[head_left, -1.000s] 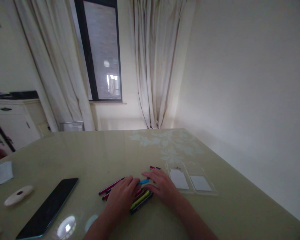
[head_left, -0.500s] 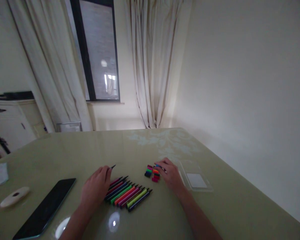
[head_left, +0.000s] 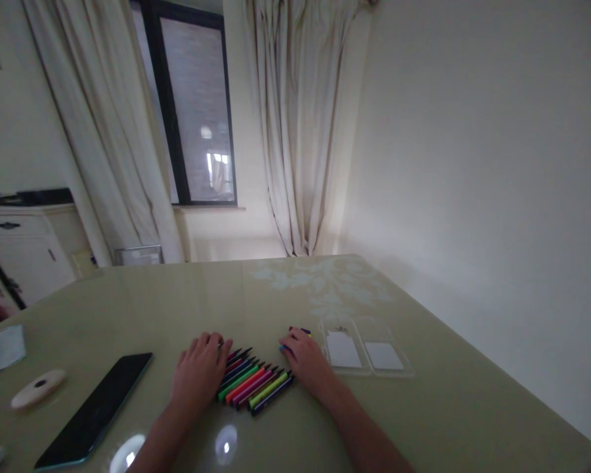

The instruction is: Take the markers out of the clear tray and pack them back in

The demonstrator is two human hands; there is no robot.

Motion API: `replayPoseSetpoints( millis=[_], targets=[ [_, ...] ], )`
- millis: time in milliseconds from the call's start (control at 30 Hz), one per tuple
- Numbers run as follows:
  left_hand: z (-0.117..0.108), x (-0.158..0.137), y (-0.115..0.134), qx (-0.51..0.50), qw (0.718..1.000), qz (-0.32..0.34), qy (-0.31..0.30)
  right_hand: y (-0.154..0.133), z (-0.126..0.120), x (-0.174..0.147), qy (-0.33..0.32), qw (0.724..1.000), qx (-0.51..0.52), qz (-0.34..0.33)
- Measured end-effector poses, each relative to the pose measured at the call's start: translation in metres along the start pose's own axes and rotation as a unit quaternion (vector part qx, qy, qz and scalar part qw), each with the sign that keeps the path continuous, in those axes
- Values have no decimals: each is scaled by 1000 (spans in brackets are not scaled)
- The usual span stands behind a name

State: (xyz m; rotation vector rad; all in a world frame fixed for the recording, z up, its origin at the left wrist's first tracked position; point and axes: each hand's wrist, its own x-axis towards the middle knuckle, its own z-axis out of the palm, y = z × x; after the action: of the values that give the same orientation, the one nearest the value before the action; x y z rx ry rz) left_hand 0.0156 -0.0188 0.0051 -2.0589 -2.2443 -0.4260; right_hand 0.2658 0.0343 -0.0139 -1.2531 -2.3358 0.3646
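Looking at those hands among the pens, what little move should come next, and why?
Probably the right hand should gather the caps closer: it is over them, with only a few peeking out. The uncapped felt-tip pens lie side by side in a row, the left hand at their left end, so they seem tidier.

Pale curtains (head_left: 303, 131) flank a dark-framed window (head_left: 197, 98).
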Motion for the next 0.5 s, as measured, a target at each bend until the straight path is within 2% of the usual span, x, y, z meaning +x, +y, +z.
replayPoseSetpoints(
  millis=[133, 233, 333, 500],
  targets=[
    [6, -14, 35, 60, 998, 27, 16, 5, 6, 3, 2, 1000, -1, 8],
    [13, -20, 45, 85, 994, 11, 64, 6, 8, 4, 16, 1000, -2, 9],
    [17, -16, 36, 103, 991, -28, 86, 6, 1, 3, 52, 998, -1, 21],
    [28, -1, 5, 17, 999, -26, 34, 27, -26, 1, 152, 982, -37, 106]
  ],
)
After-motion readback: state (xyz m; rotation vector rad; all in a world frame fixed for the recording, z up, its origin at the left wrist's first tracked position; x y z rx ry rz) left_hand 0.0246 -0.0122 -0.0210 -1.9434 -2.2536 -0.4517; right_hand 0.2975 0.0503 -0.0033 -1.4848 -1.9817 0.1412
